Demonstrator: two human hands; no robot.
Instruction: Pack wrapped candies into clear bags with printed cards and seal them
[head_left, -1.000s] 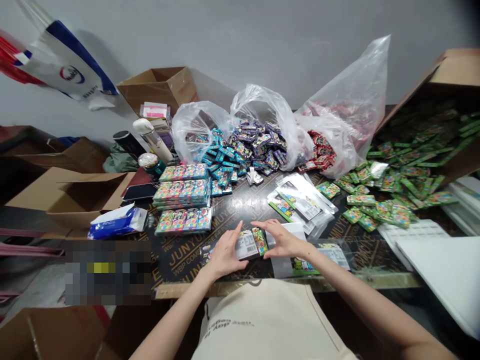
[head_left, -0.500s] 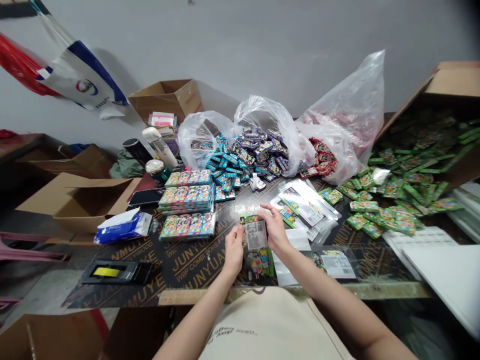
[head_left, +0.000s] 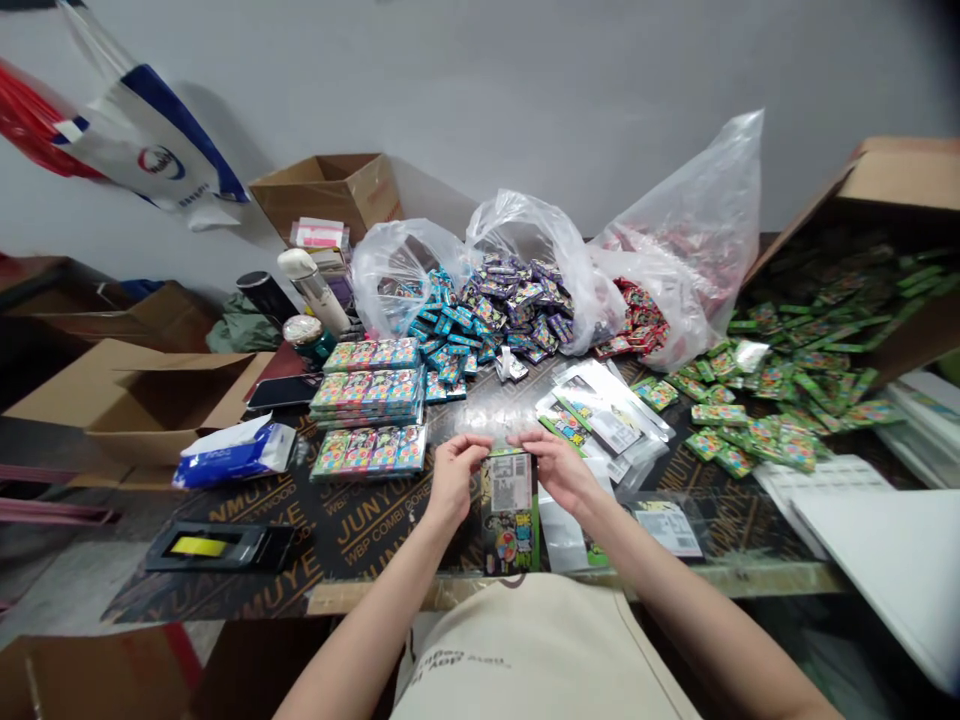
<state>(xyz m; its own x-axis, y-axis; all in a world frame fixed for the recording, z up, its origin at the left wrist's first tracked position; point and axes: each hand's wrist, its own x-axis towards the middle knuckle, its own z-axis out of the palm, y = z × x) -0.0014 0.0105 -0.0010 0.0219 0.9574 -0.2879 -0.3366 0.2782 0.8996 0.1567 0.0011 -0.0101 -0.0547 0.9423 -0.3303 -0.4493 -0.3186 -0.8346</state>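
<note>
A dark printed plastic bag (head_left: 511, 535) with green edging and a pale label panel lies upright in front of me at the table's near edge. My left hand (head_left: 457, 480) pinches the top left of its clear upper edge. At the top right, my right hand (head_left: 561, 470) has its fingers closed on the same edge, thumb hidden in part. Just right of it are loose clear printed bags (head_left: 600, 425), overlapping one another. Left of my hands stand stacks of colourful small-box packs (head_left: 367, 450), wrapped in rows.
Heaps of blue packets (head_left: 450, 335), purple packets (head_left: 525, 300) and red packets (head_left: 641, 315) spill from clear bags at the back. Green packets (head_left: 787, 400) pour from a carton (head_left: 900, 180) on the right. A tape dispenser (head_left: 217, 547) and wet wipes (head_left: 236, 455) lie left.
My left hand has moved up from the bag's side to its top edge. My right fingers have shifted slightly down and right, and the bag lies a little lower.
</note>
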